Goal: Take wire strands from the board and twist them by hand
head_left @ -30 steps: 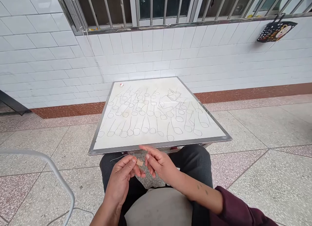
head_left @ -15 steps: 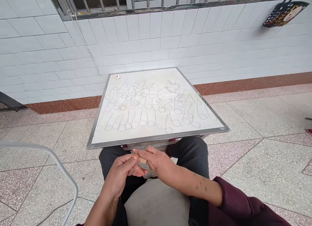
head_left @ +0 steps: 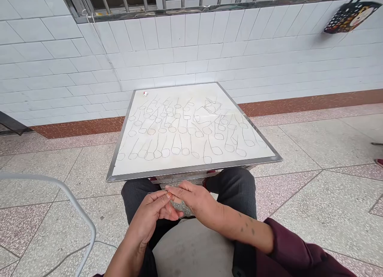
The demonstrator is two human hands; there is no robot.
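Note:
My left hand and my right hand meet above my lap, just in front of the table's near edge. Between the left thumb and forefinger a thin wire is pinched, and a short end of it hangs down. The right thumb and fingers press together at the same spot, closed on the wire, though their tips partly hide it. On the white tabletop lie several thin wire loops, each a round ring with a long tail, set out in rough rows.
A small white and red object sits at the table's far left corner. Behind stands a white tiled wall with a barred window. A patterned bag hangs at upper right. A pale curved tube rises at my left.
The right fingers have turned slightly and moved a little to the right and down over the wire. My left hand has shifted slightly along with them. The loops on the table lie unchanged.

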